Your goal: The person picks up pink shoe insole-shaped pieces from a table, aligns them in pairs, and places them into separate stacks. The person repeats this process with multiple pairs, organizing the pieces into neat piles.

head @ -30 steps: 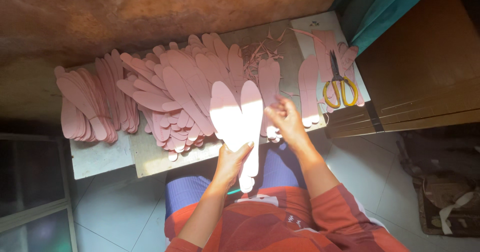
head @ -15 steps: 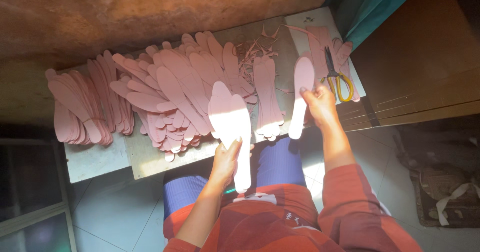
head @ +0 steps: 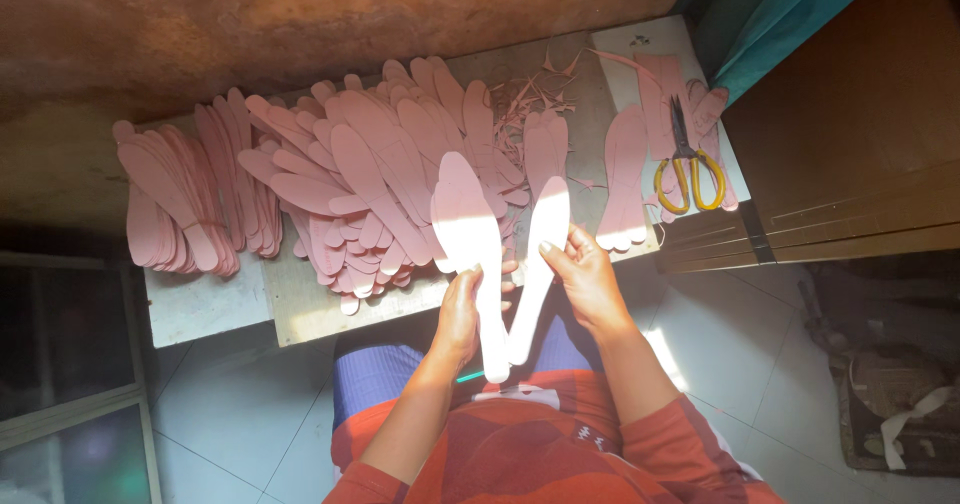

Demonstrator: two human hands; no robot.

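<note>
My left hand [head: 461, 309] grips a pink shoe insole [head: 466, 226] that points away from me, bright in the sunlight. My right hand [head: 586, 276] holds a second pink insole [head: 541, 239] just to the right of the first, their lower ends crossing near my lap. Both pieces hover over the near edge of a low work board [head: 300, 304]. Behind them a big heap of pink insoles [head: 370, 184] covers the board.
A fanned stack of insoles [head: 185, 199] lies at the left. Yellow-handled scissors [head: 686, 164] rest on more insoles [head: 625, 179] at the right, next to pink offcut strips [head: 530, 94]. A wooden panel [head: 850, 144] stands at the right, and a bag [head: 890, 404] sits on the tiled floor.
My right hand went out to the insoles near the scissors, took one, and brought it back beside the insole in my left hand.
</note>
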